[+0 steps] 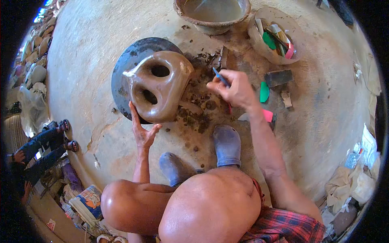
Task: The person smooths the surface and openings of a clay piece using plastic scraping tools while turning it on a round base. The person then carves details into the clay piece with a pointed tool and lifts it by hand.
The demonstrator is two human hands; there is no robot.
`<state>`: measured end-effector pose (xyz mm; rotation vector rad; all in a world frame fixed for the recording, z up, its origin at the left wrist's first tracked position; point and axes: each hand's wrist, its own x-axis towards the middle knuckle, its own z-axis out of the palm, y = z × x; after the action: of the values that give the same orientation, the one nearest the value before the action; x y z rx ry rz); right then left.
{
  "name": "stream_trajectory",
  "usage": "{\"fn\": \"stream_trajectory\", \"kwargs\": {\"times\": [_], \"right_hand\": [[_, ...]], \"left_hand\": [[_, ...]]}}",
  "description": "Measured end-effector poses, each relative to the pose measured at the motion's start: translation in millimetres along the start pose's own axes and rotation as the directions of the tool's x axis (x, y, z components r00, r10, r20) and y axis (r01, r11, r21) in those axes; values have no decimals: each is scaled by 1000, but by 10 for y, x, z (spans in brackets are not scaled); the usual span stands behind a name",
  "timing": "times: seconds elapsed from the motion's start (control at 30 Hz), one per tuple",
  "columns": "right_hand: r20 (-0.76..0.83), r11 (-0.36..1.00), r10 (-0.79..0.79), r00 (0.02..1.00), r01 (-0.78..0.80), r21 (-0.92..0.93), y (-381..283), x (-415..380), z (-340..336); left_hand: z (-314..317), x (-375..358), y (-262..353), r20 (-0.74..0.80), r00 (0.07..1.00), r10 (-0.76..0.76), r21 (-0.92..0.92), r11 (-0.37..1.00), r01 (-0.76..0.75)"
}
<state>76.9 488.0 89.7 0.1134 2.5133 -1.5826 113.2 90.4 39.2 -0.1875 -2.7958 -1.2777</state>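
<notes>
A wet, glossy brown clay form (172, 91) with two deep oval holes lies on a dark round disc (125, 52) on the floor. My left hand (144, 133) is open, thumb and fingers spread, its fingertips right at the form's lower left edge. To the right of the form, my right hand (240, 91) is closed round a slim blue pen-like tool (221, 78), whose tip points up and left, apart from the clay. Dark clay scraps (202, 117) lie on the floor between the disc and this hand.
A basin of murky water (214, 28) and a clear tub of tools (298, 54) stand at the back. A dark block (278, 78), a green scraper (264, 92) and a pink piece (267, 115) lie right. Another person's legs (44, 139) are at left.
</notes>
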Motion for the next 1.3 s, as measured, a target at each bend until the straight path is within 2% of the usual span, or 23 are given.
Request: {"fn": "stream_trajectory", "kwargs": {"times": [0.03, 0.1, 0.17, 0.2, 0.3, 0.37, 0.5, 0.53, 0.57, 0.63, 0.67, 0.7, 0.73, 0.77, 0.8, 0.83, 0.9, 0.93, 0.97, 1.03, 1.1, 1.23, 1.3], "right_hand": [[-60, 985, -169, 984, 171, 35, 210, -5, 220], [-119, 883, -466, 877, 454, -115, 294, -105, 579], [-21, 957, -288, 957, 287, -48, 229, -239, 813], [145, 984, -128, 981, 144, -102, 5, -267, 738], [110, 986, -157, 982, 161, -36, 61, -308, 809], [89, 981, -175, 981, 181, -72, -33, -367, 510], [11, 967, -40, 999, 42, -250, 69, -511, -187], [-8, 892, -269, 963, 246, -379, 279, -516, -274], [11, 881, -295, 956, 276, -383, 332, -530, -345], [-140, 812, -32, 990, -56, -582, 332, -564, -380], [-121, 809, -56, 991, -26, -587, 251, -528, -354], [-130, 747, 109, 985, -168, -643, 145, -489, -334], [-157, 655, 270, 950, -301, -693, 61, -459, -317], [-149, 655, 245, 958, -277, -703, 101, -414, -261], [-191, 661, -31, 981, -124, -740, 227, -361, -170], [-216, 628, -302, 928, 23, -778, 273, -291, -107], [-205, 855, -250, 946, 116, -506, -145, 14, 161], [-191, 911, -248, 950, 162, -378, -354, 168, 319], [-167, 934, -266, 949, 211, -287, -611, 297, 486], [-59, 904, -271, 961, 233, -358, -920, 598, 683], [151, 825, -146, 978, 204, -528, -982, 848, 915], [169, 769, -137, 976, 212, -604, -1047, 854, 1197], [145, 788, -27, 989, 111, -605, -1142, 776, 1238]], "left_hand": [[-9, -2, -7, 0, 1000, 20, -19, 1000, -20], [-19, -5, -10, 0, 1000, 16, -58, 998, -16], [-17, 8, 7, -4, 1000, 11, -96, 995, -12], [-14, 9, 43, 2, 1000, -4, -151, 988, 4], [-40, 32, 51, -4, 1000, -7, -210, 978, 6], [-73, 27, 27, 19, 1000, -16, -275, 961, 21], [-115, 69, -44, 12, 1000, -27, -336, 941, 29], [-141, 82, -126, 9, 1000, -13, -348, 937, 15], [-172, 119, -168, -24, 1000, -18, -348, 938, 9], [-277, 197, -258, 18, 998, -58, -438, 897, 60], [-333, 254, -283, 5, 992, -128, -484, 868, 115], [-385, 302, -306, -23, 991, -135, -485, 868, 107], [-436, 381, -220, -26, 964, -266, -504, 836, 217], [-471, 465, -152, -27, 921, -390, -528, 788, 318], [-493, 515, -117, -106, 893, -438, -425, 832, 358], [-517, 541, -34, -126, 888, -442, -433, 830, 351], [-565, 600, 217, -9, 835, -550, -239, 812, 532], [-571, 614, 355, -44, 855, -517, -72, 855, 513], [-558, 653, 358, -49, 855, -516, -84, 855, 512], [-537, 770, 317, -10, 912, -411, 301, 868, 395], [-492, 812, 263, -63, 932, -356, 337, 872, 355], [-537, 942, 234, -31, 937, -348, 495, 809, 317], [-517, 994, 202, -13, 926, -376, 540, 777, 323]]}}
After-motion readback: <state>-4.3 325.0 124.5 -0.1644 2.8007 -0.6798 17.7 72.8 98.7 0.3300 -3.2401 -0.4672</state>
